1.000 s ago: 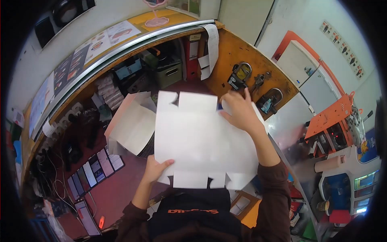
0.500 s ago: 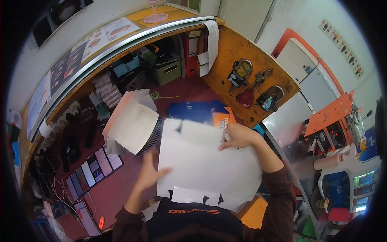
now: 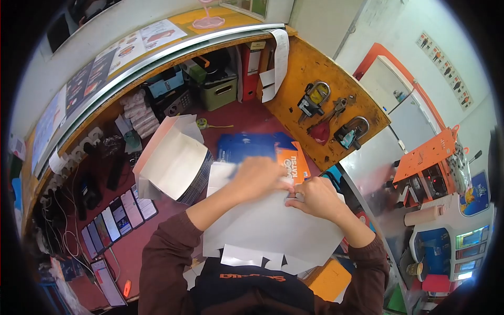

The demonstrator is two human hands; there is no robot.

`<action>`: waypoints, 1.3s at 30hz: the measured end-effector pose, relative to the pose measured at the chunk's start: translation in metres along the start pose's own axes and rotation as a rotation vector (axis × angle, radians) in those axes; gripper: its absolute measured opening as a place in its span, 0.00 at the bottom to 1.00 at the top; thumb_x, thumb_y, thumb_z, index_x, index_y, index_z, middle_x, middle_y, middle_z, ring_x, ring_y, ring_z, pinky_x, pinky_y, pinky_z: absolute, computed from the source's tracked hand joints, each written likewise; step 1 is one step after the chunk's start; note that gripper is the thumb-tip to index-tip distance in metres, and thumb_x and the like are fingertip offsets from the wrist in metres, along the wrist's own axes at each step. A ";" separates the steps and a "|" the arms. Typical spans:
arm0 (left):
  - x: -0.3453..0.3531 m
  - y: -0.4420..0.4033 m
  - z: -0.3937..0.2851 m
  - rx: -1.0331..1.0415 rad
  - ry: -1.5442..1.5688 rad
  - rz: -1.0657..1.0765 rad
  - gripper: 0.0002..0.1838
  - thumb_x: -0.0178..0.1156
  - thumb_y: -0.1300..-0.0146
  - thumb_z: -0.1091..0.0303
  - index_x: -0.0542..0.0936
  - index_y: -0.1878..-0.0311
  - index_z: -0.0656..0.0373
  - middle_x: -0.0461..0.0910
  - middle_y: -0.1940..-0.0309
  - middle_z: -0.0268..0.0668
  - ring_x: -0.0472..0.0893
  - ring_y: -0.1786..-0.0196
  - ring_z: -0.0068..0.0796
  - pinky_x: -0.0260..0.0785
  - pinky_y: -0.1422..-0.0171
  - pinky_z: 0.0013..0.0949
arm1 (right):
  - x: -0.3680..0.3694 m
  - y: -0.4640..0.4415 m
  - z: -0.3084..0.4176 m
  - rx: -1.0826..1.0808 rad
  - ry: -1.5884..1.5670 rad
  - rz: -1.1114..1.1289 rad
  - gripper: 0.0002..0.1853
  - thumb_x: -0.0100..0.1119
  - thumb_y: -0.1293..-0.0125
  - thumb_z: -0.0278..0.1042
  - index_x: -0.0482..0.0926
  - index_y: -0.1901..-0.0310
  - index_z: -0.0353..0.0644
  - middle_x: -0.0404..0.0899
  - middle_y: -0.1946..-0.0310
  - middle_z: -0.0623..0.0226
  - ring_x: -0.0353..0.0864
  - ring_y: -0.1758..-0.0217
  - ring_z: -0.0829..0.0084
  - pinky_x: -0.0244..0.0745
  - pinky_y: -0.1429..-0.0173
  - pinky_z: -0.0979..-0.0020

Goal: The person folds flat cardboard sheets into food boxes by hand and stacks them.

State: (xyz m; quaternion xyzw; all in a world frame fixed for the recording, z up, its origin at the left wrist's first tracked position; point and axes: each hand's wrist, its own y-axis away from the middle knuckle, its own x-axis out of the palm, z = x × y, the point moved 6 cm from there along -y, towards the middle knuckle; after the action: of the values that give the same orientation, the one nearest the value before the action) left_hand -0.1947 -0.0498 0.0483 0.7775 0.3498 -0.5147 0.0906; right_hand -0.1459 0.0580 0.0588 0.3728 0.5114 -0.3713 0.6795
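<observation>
A flat white cardboard box blank (image 3: pixel 273 226) with notched flaps lies across my lap and the desk edge. My right hand (image 3: pixel 317 198) is closed on its far right part, thumb on top and fingers curled at a folded edge. My left hand (image 3: pixel 261 177) reaches across the blank to the same spot, partly blurred, its fingertips bunched at the fold beside my right thumb. Beyond the hands lie blue printed cardboard pieces (image 3: pixel 247 147) and an orange one (image 3: pixel 295 161) reading "KATSU". A folded box (image 3: pixel 181 157), white inside, stands open to the left.
Several phones (image 3: pixel 123 215) lie in a row on the red desk (image 3: pixel 152 249) at left. A tape measure (image 3: pixel 202 124) sits behind the folded box. Padlocks (image 3: pixel 313 100) hang on the wooden side panel (image 3: pixel 283 79). An orange lighter-like object (image 3: pixel 127 287) lies near the front edge.
My left hand has moved from the blank's left edge up and right to meet my right hand. The right hand has shifted slightly right and down, and its fingers have curled more.
</observation>
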 end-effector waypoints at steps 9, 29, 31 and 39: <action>0.018 0.002 0.006 -0.059 -0.112 -0.036 0.23 0.57 0.47 0.44 0.75 0.79 0.58 0.75 0.83 0.40 0.77 0.76 0.42 0.66 0.74 0.40 | 0.013 0.020 0.021 -0.328 0.143 -0.230 0.10 0.61 0.49 0.44 0.78 0.75 0.47 0.74 0.85 0.66 0.76 0.80 0.66 0.70 0.75 0.66; 0.013 0.108 0.075 -0.504 0.911 -0.204 0.16 0.56 0.38 0.60 0.79 0.60 0.66 0.80 0.70 0.33 0.77 0.69 0.17 0.68 0.65 0.22 | -0.042 -0.017 0.006 -0.014 0.008 -0.753 0.26 0.71 0.61 0.53 0.79 0.65 0.40 0.81 0.71 0.61 0.80 0.67 0.60 0.74 0.59 0.66; 0.010 0.107 0.070 -0.455 0.916 -0.216 0.16 0.56 0.38 0.60 0.79 0.61 0.66 0.80 0.70 0.33 0.77 0.68 0.17 0.69 0.64 0.22 | -0.041 -0.030 0.030 -0.265 -0.115 -0.443 0.27 0.71 0.60 0.51 0.79 0.63 0.38 0.80 0.73 0.57 0.80 0.67 0.58 0.74 0.58 0.64; 0.005 0.092 0.072 -0.482 0.821 -0.238 0.17 0.62 0.45 0.59 0.80 0.63 0.66 0.80 0.72 0.36 0.77 0.71 0.21 0.69 0.66 0.25 | -0.004 -0.060 0.044 -0.125 -0.175 -0.034 0.21 0.68 0.56 0.46 0.81 0.67 0.37 0.77 0.80 0.53 0.79 0.71 0.55 0.73 0.63 0.61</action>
State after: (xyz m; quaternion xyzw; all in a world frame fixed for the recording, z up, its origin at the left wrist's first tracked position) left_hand -0.1883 -0.1514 -0.0083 0.8277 0.5522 -0.0770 0.0632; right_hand -0.1817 -0.0078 0.0640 0.2870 0.4786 -0.3813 0.7370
